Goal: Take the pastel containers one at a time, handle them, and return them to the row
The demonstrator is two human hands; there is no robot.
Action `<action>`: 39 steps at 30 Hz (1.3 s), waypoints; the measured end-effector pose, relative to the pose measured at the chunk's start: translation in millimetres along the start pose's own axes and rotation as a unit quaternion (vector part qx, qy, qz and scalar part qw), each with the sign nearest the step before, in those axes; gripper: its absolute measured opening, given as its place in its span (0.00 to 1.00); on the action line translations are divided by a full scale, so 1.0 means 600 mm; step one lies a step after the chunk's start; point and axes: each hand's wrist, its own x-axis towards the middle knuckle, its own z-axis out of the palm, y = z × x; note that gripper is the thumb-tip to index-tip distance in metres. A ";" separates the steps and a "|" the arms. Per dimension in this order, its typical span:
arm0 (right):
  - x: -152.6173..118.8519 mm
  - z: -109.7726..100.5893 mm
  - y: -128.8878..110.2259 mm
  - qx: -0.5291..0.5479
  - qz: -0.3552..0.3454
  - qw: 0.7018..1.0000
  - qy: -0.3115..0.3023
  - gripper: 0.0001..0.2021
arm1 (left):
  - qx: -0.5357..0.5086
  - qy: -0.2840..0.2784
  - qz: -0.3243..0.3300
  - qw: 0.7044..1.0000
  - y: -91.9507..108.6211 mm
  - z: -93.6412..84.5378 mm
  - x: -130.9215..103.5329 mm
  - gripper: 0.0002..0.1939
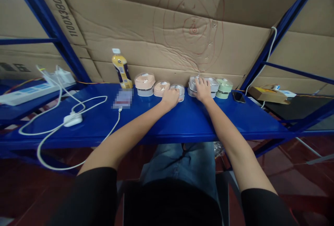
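Observation:
A row of small lidded containers stands along the back of a blue shelf. My left hand is closed at the small grey container, its fingers curled against the near left side and partly hidden. To the left are a low pink container and a taller pink-and-grey container. My right hand lies over the larger grey container, fingers bent across its clear top and thumb at the front. Another grey container touches it on the right, beside a green container.
A yellow drink bottle stands at the back left, with a blurred-out flat item on a white cable before it. A white charger lies farther left. At right are a phone and a cardboard box. Blue posts frame both sides.

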 end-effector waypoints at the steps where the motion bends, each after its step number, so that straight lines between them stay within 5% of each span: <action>1: -0.004 0.000 -0.001 -0.001 -0.010 1.000 0.009 0.41 | -0.007 0.001 -0.008 1.000 -0.001 0.004 0.011 0.25; 8: -0.025 -0.045 0.004 0.061 -0.025 0.994 0.085 0.33 | -0.056 0.049 -0.039 0.996 -0.008 0.016 0.027 0.28; 11: -0.038 -0.075 0.016 0.202 -0.031 0.971 0.122 0.33 | -0.201 0.099 -0.065 0.972 -0.022 0.001 0.015 0.25; 14: -0.058 -0.093 0.024 0.408 -0.082 0.906 0.073 0.34 | -0.481 0.087 -0.072 0.869 -0.043 -0.015 0.004 0.25; 17: -0.078 -0.099 0.020 0.545 -0.120 0.829 -0.026 0.36 | -0.686 -0.067 -0.013 0.725 -0.068 -0.017 -0.014 0.28; 20: -0.092 -0.101 0.015 0.590 -0.142 0.788 -0.102 0.37 | -0.715 -0.187 0.054 0.672 -0.085 -0.008 -0.037 0.28; 22: -0.099 -0.098 0.013 0.594 -0.148 0.776 -0.154 0.42 | -0.683 -0.170 0.068 0.707 -0.088 0.001 -0.050 0.30; 24: -0.103 -0.091 0.009 0.582 -0.143 0.775 -0.202 0.48 | -0.611 -0.121 0.069 0.779 -0.086 0.008 -0.061 0.35; 27: -0.109 -0.078 -0.010 0.532 -0.137 0.807 -0.214 0.50 | -0.494 -0.063 0.077 0.864 -0.075 0.017 -0.075 0.46; 31: -0.116 -0.072 -0.042 0.447 -0.160 0.866 -0.154 0.46 | -0.465 -0.022 0.118 0.877 -0.063 0.032 -0.086 0.56; 35: -0.117 -0.080 -0.034 0.427 -0.142 0.887 -0.103 0.43 | -0.439 -0.014 0.122 0.890 -0.062 0.039 -0.087 0.65; 39: -0.111 -0.082 0.007 0.443 -0.046 0.894 -0.059 0.40 | -0.385 -0.016 0.161 0.909 -0.065 0.038 -0.091 0.52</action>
